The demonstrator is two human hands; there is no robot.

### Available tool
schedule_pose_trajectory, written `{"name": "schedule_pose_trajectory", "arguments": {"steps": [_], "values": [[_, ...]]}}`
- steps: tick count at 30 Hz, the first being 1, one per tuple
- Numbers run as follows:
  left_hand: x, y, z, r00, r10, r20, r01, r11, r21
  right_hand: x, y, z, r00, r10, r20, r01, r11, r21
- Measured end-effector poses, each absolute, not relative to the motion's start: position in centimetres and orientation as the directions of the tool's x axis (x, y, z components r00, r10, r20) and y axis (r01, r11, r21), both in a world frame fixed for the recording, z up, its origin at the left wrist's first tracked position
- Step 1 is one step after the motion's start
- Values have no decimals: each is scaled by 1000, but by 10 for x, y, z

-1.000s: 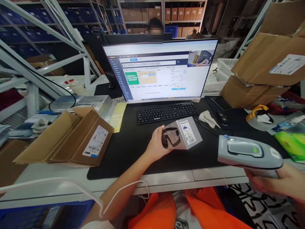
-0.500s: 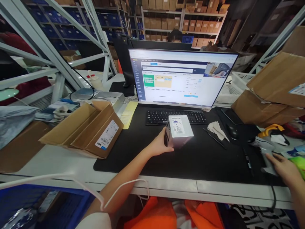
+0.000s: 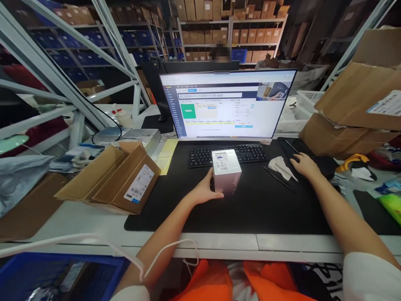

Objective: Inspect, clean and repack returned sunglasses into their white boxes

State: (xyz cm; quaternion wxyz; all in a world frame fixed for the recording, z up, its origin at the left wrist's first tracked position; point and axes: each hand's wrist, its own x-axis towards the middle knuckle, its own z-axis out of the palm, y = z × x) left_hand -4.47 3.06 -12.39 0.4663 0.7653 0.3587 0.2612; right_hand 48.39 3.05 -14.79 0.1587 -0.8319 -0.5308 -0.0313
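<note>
My left hand (image 3: 205,188) grips a small white box (image 3: 227,171) by its left side; a printed label and a picture show on the box's top. The box is on the black desk mat (image 3: 188,217), just in front of the keyboard (image 3: 253,153). Over on the right, my right hand (image 3: 305,166) rests where the computer mouse lay, fingers curved over it, and the mouse itself is hidden beneath the palm. A crumpled white tissue (image 3: 282,167) and a thin dark pen-like stick (image 3: 278,179) lie between the two hands.
An open cardboard box (image 3: 125,179) with a label stands at left. A lit monitor (image 3: 228,106) rises behind the keyboard. Stacked cartons (image 3: 357,96) crowd the right side. A blue crate (image 3: 103,263) sits below the desk edge, and a white cable (image 3: 78,237) crosses at lower left.
My right hand has left the grey device at the right edge and moved up and left onto the mouse. The monitor page shows a new yellow row. My left hand still holds the box.
</note>
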Motion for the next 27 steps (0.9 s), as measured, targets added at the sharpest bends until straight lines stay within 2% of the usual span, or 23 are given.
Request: {"name": "schedule_pose_trajectory", "arguments": {"steps": [13,27], "values": [[-48,34,-129,606,794,37,391,-338,856,484,24,-169,612,771,174,784,-565,-255],[-49,36,-137,608,793,38,380,-333,863,495,18,-169,614,767,186,784,-564,-260]]}}
